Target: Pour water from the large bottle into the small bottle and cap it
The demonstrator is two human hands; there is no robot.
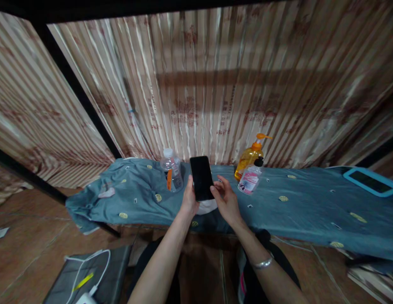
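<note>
A smartphone point(201, 177) with a dark screen is held tilted up in front of me. My left hand point(190, 199) is closed round its lower left side, thumb along the edge. At the phone's lower right edge, my right hand point(227, 199) touches it with the thumb, while the other fingers are loosely bent and apart, beside the phone. Below the phone lies a white object point(206, 207), partly hidden, whose kind I cannot make out. A clear plastic bottle point(173, 171) with an orange-and-dark label stands to the left.
An orange pump bottle point(245, 160) stands behind a clear bottle with a pink label point(249, 179). A blue-framed tablet point(371, 181) lies far right on the teal cloth point(298, 211). A white cable point(88, 264) rests on a grey seat at lower left. Black frame bars point(72, 84) edge the striped curtain.
</note>
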